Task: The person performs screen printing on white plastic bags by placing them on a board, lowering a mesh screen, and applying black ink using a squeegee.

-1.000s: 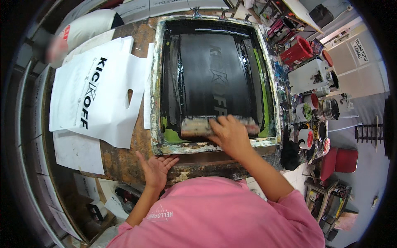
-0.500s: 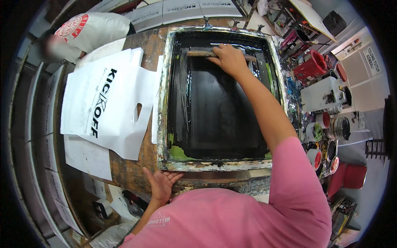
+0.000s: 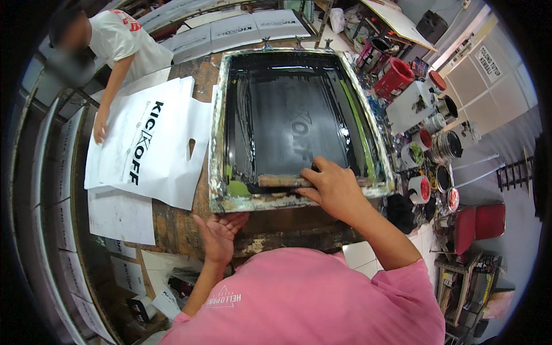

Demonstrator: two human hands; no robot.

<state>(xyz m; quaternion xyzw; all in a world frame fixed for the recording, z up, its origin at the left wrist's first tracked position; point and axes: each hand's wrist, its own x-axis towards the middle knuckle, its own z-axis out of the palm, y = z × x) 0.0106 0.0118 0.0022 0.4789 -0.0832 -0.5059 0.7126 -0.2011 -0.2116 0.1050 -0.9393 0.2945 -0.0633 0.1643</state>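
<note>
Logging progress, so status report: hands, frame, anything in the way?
Right hand gripping wooden scraper, near end of inky frame. Left hand open, palm up, by frame's near edge. Co-worker's hand at white bags, outside frame.

squeegee handle (image 3: 279,181), in the grip: worn, matt, apparently wood. ink film (image 3: 264,115), beyond the grip: wet; glossy streaks at sides, smooth satin centre. frame (image 3: 216,144), around the grip: rough, paint-crusted. tabletop (image 3: 175,224), left of the grip: scuffed, wood-like. shirt (image 3: 322,299), below the grip: matt cloth.
</note>
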